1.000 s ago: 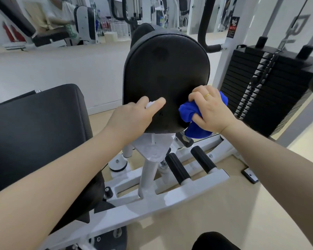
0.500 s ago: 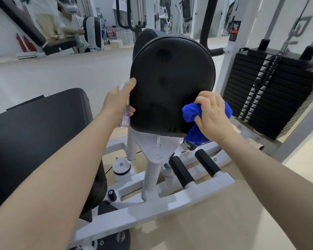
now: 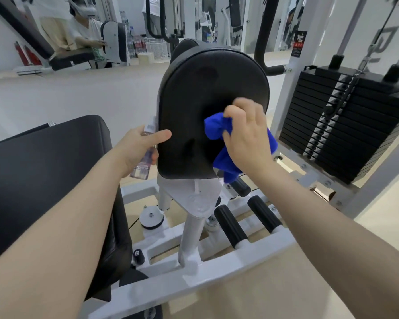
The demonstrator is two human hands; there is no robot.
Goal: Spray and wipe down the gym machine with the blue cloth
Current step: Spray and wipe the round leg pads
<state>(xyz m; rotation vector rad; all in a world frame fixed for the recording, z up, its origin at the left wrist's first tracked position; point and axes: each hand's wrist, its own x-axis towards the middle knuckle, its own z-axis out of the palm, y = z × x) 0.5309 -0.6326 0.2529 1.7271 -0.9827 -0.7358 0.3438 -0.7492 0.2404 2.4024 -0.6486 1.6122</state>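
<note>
Gym machine, wiping stage. The white machine frame [image 3: 219,270] carries a black seat pad [image 3: 44,171] at left, a weight stack [image 3: 346,125] at right and, upright at centre, the black back pad [image 3: 207,93], which is the surface being cleaned. The right hand [image 3: 245,132], fingers curled round a bunched blue cloth [image 3: 217,128], presses it against the lower right part of the back pad; the loose end of the cloth hangs below the pad's bottom edge, just above two black foot rollers [image 3: 230,226]. The left hand [image 3: 139,147] grips a small clear spray bottle [image 3: 145,157] at the pad's left edge, its thumb laid forward on the pad face; whether the nozzle points at the pad cannot be told. Judged step: wiping the sprayed back pad, with much of the machine seemingly still to do. The next move likely calls for firm strokes of the cloth across the upper and left areas, the bottle kept clear of its path.
</note>
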